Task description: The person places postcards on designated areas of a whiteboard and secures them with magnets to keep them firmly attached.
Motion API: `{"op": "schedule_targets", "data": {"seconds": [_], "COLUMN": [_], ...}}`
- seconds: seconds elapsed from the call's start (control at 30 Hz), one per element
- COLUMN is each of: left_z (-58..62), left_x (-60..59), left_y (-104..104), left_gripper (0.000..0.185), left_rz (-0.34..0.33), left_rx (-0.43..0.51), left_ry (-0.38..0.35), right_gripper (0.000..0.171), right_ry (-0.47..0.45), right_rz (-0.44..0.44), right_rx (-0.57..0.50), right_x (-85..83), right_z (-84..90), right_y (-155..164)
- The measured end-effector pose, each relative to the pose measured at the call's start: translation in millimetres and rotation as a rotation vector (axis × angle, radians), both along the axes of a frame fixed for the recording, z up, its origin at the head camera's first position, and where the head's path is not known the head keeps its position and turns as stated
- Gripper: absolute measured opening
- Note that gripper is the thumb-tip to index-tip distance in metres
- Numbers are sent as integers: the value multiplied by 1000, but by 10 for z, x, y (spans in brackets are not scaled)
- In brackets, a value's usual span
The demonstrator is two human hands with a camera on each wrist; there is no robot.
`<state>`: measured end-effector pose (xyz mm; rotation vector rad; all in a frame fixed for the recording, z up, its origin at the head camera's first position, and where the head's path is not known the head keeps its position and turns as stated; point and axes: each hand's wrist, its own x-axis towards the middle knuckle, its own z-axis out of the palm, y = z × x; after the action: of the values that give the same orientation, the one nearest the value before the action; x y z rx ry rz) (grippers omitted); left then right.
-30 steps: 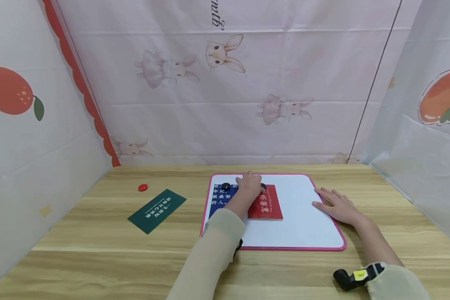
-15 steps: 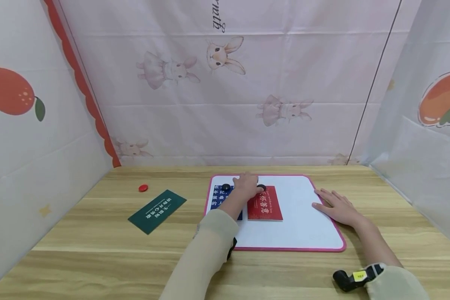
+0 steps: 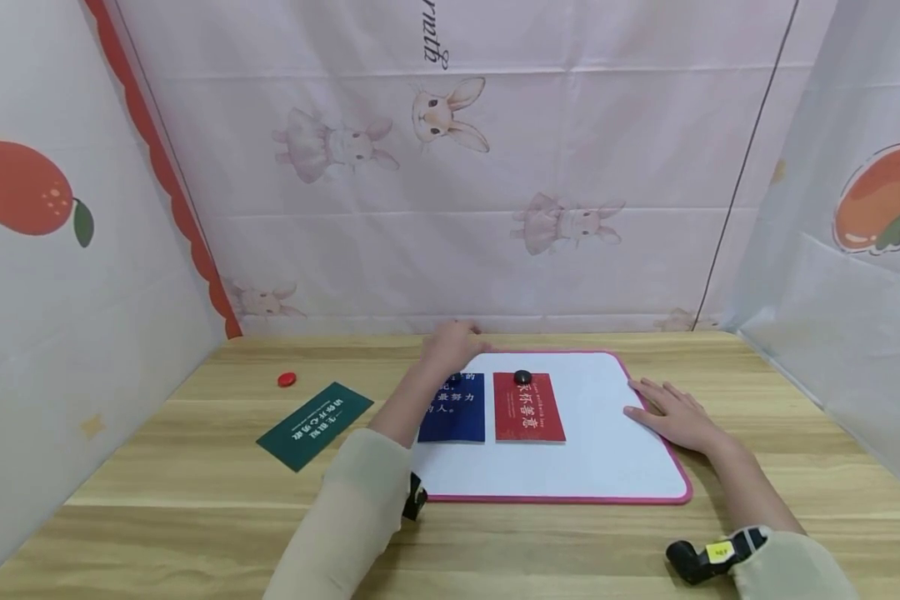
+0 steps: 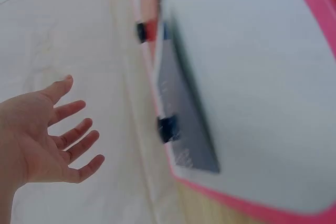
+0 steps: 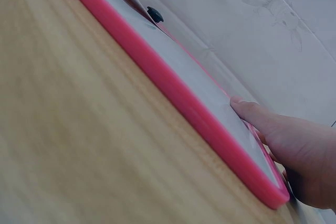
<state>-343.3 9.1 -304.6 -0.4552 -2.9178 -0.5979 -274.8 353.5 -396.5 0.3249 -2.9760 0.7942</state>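
A whiteboard [image 3: 607, 467] with a pink rim lies on the wooden table. A blue card [image 3: 457, 423] and a red card [image 3: 531, 412] with white writing lie side by side on it. One black round magnet [image 3: 522, 377] sits at the red card's top; a second magnet [image 4: 167, 128] is on the blue card, mostly behind my left arm in the head view. My left hand [image 3: 448, 350] hovers around the board's far left corner, fingers spread, holding nothing. My right hand [image 3: 678, 412] rests on the board's right edge, thumb over the rim [image 5: 202, 121].
Left of the board lies a green card [image 3: 315, 425] with white writing. Beyond it is a red round magnet [image 3: 287, 379]. A printed cloth wall [image 3: 390, 267] closes off the table's far edge, with further cloth on both sides.
My left hand has left the magnet on the red card and moved left and up, over the blue card's far side. The right hand stays in place.
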Motion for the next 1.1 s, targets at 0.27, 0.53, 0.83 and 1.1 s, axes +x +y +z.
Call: {"op": "schedule_targets", "data": {"seconds": [0.27,0.53,0.83,1.1], "left_z": [141,189,288,289], "left_x": [164,322,442,533], "left_y": [-358,-785,-1260,-1742], "left_gripper": [44,50,55,59], "left_rz": [78,56,86,71], "left_rx": [103,195,252,295], "left_ry": [34,-29,-93,-208], "right_gripper": [73,74,73,73], "right_ry": [-2,-16,-11,-12], "right_rz": [-4,-9,3,11], "right_rx": [-6,0,3,-1], "right_x": [6,18,12,26], "right_z": [21,27,45,30], "right_y": [1,-12,-38,-44]}}
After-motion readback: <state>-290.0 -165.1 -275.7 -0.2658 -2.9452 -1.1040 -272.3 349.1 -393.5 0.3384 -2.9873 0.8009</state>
